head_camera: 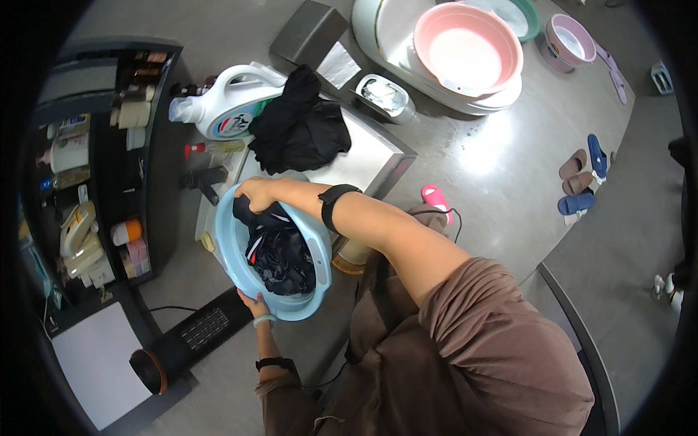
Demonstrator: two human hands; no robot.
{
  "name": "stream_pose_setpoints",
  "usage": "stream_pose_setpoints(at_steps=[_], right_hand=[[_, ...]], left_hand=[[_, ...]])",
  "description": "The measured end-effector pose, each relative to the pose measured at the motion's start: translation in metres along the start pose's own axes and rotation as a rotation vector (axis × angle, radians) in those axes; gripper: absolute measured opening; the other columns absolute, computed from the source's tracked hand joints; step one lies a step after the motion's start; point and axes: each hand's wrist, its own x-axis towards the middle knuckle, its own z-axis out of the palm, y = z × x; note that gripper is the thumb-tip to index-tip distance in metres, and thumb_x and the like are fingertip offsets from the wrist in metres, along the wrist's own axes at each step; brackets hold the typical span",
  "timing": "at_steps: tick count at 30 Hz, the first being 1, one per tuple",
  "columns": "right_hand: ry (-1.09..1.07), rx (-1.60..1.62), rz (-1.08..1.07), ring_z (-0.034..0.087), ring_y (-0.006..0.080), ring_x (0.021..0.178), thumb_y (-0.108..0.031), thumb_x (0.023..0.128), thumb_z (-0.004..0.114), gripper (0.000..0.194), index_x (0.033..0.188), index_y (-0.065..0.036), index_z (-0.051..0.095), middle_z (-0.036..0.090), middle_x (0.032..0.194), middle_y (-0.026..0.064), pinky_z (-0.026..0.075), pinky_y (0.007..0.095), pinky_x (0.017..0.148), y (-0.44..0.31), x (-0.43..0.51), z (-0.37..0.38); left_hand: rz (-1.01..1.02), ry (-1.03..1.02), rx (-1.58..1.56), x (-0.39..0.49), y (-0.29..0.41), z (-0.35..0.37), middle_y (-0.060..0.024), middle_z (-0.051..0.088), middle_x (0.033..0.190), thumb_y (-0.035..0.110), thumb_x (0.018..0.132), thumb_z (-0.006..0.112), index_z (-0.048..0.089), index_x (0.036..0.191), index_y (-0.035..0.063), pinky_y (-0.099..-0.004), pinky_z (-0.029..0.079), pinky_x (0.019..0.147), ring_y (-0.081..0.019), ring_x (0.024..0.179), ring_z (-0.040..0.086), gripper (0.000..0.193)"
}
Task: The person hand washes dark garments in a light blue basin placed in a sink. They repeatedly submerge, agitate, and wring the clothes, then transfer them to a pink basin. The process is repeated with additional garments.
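A light blue plastic basin (322, 256) is tilted, with wet dark clothes (281, 256) inside; one piece shows a red and white stripe. My right hand (257, 194) is closed at the basin's upper rim, over the dark cloth; its fingertips are partly hidden. At the lower rim, my left hand (253, 305) grips the basin from outside, most of its fingers hidden beneath. Beyond the basin, a bunched black garment (305, 131) lies on a white-topped surface (362, 158). Beside that garment lies a white detergent jug (223, 109).
Dark shelves (158, 191) with bottles stand left. A pump bottle (218, 147) is near the jug. A black cylindrical bin (191, 332) is below left. Pink basin (469, 49), lilac bucket (570, 41) and slippers (578, 185) are at the upper right. A black cable (458, 218) crosses the floor.
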Motion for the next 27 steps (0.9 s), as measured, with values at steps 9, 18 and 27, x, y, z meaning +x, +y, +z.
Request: stream_pose_setpoints(at_steps=[9,18,27], right_hand=[[-0.104,-0.165,0.211,0.052,0.0298,0.127,-0.016,0.065,0.068,0.07,0.134,-0.018,0.057,0.062,0.129,0.0085,0.035,0.0625,0.099,-0.021,0.008,0.0],[0.04,0.091,-0.012,0.064,0.0261,0.085,0.0,0.06,0.064,0.034,0.094,-0.002,0.064,0.066,0.082,0.0142,0.049,0.0348,0.076,-0.114,-0.004,0.028],[-0.072,0.279,-0.207,0.056,0.0171,0.07,0.002,0.056,0.063,0.029,0.085,0.002,0.058,0.057,0.072,0.0108,0.046,0.0298,0.066,-0.25,0.008,0.065]], left_hand=[[0.074,0.042,0.098,-0.008,-0.032,0.003,-0.0243,0.029,0.145,-0.014,0.079,0.061,0.011,0.156,0.0109,-0.0411,0.03,0.111,-0.0382,0.129,0.039,0.095],[-0.113,-0.241,0.648,-0.005,0.002,-0.01,-0.024,-0.002,0.16,0.031,0.072,0.082,-0.007,0.154,0.0086,-0.0534,0.025,0.111,-0.0427,0.142,0.019,0.123],[-0.038,-0.558,0.459,-0.019,0.075,-0.026,-0.0215,-0.009,0.161,0.052,0.058,0.087,-0.014,0.155,0.02,-0.0666,-0.003,0.111,-0.0493,0.143,-0.02,0.143]])
